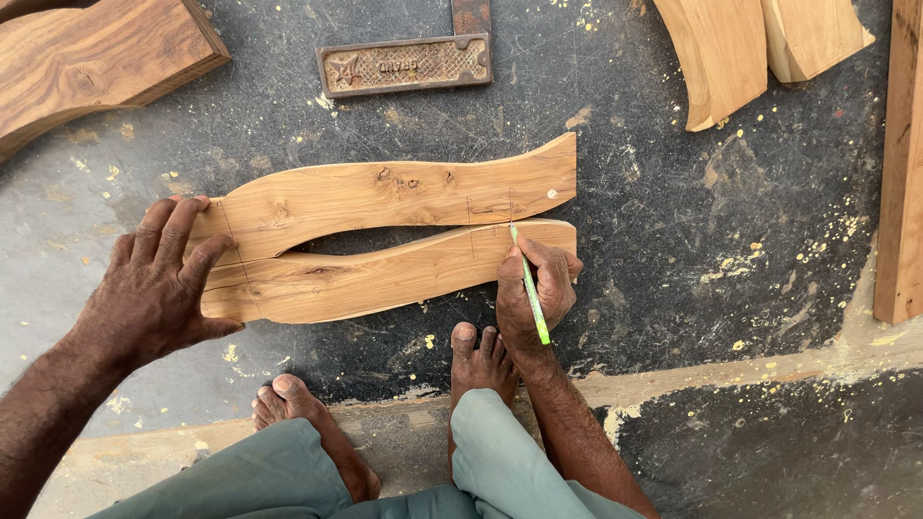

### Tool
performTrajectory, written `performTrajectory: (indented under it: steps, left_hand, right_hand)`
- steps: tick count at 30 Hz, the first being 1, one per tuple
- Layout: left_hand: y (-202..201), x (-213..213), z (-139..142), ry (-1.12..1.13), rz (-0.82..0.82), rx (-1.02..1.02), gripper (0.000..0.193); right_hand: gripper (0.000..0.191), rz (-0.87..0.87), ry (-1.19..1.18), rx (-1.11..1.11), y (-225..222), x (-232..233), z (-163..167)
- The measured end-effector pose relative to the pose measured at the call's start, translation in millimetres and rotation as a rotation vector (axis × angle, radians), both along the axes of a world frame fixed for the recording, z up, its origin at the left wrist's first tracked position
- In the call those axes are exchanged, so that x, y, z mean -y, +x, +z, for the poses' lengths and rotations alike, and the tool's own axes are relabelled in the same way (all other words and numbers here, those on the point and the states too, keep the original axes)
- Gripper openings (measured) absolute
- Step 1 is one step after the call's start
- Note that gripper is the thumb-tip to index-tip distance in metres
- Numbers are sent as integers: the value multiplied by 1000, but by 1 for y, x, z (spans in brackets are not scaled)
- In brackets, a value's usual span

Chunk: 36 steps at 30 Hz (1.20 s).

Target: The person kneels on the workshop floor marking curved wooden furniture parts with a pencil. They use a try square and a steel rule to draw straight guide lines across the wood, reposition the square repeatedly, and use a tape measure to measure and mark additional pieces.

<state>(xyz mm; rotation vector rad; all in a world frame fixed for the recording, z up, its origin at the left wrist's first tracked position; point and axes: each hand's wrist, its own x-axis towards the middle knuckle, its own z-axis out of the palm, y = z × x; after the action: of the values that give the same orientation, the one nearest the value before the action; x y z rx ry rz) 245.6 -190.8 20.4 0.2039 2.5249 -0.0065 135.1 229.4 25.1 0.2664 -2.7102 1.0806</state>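
Two curved wooden pieces lie side by side on the dark floor (731, 231), long edges touching at both ends w/ a gap between them mid-length. The upper curved piece (385, 192) sits just above the lower curved piece (375, 277).

Left hand (159, 284) is open, fingers spread, pressing flat on the left ends of both pieces. Right hand (535, 288) is closed round a green pencil (530, 285), resting on the right end of the lower piece; pencil tip sits at approx. the seam between the two pieces, next to faint marked lines, though whether it touches the wood is hard to tell.

Below the lower piece: two bare feet (481, 360) on the floor, grey-green trousers beyond them. Above the upper piece: a rusty metal plate (404, 65). Upper left of it, a thick wood block (91, 58); upper right, more curved wood offcuts (721, 53); far right, a plank edge (902, 163).
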Motion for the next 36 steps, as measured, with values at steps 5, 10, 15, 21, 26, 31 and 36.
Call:
performTrajectory:
  steps: [5, 10, 15, 21, 26, 31, 36]
  left_hand:
    - [1, 1, -1, 11, -25, -60, 113]
    - [3, 2, -2, 4, -17, -33, 111]
    - [2, 2, -1, 18, -27, -66, 113]
    - [-1, 0, 0, -17, -18, -6, 110]
    - [0, 1, 1, 13, -18, -41, 111]
    - [-1, 0, 1, 17, -11, -40, 110]
    - [3, 3, -1, 21, -2, -32, 111]
  right_hand:
    - [13, 16, 11, -4, 1, 0, 0]
    - [12, 8, 6, -9, 2, 0, -1]
    - [13, 14, 31, -11, 1, 0, -2]
    - [13, 20, 26, -13, 1, 0, -1]
    - [12, -4, 3, 11, 0, 1, 1]
    - [12, 9, 5, -12, 2, 1, -1]
    - [14, -283, -415, 209, -1, -17, 6]
